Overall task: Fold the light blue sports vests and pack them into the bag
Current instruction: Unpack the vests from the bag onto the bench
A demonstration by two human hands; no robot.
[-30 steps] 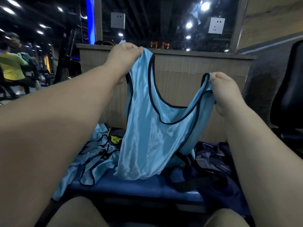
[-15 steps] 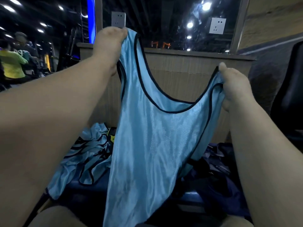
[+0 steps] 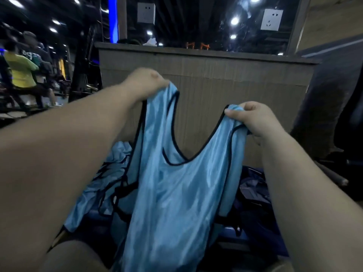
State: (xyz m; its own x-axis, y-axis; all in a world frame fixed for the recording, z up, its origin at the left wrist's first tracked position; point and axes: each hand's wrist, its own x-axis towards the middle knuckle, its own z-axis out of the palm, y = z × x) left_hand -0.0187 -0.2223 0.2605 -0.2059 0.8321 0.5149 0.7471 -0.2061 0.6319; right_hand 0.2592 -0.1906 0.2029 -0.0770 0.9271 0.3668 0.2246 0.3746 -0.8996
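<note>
- A wooden half wall (image 3: pixel 225 81) stands in front of the person and fills the middle of the view.
- A light blue vest (image 3: pixel 176 193) with dark edges hangs in the air in front of that wall. It is held up by its two shoulder straps. Its bottom end drops down between the person's knees.
- A black chair (image 3: pixel 332 107) stands on the right side.
- A pile of more light blue vests (image 3: pixel 106 185) lies crumpled low on the left, behind the held one.
- A dark blue bag (image 3: pixel 253 193) lies low on the right, partly hidden by the right arm.
- The left hand (image 3: pixel 145 85) has its fingers curled tight around the left strap, up higher.
- The right hand (image 3: pixel 253 120) pinches the right strap, bunched between thumb and fingers, a bit lower.
- A white wall socket (image 3: pixel 271 19) sits up high on the right.
</note>
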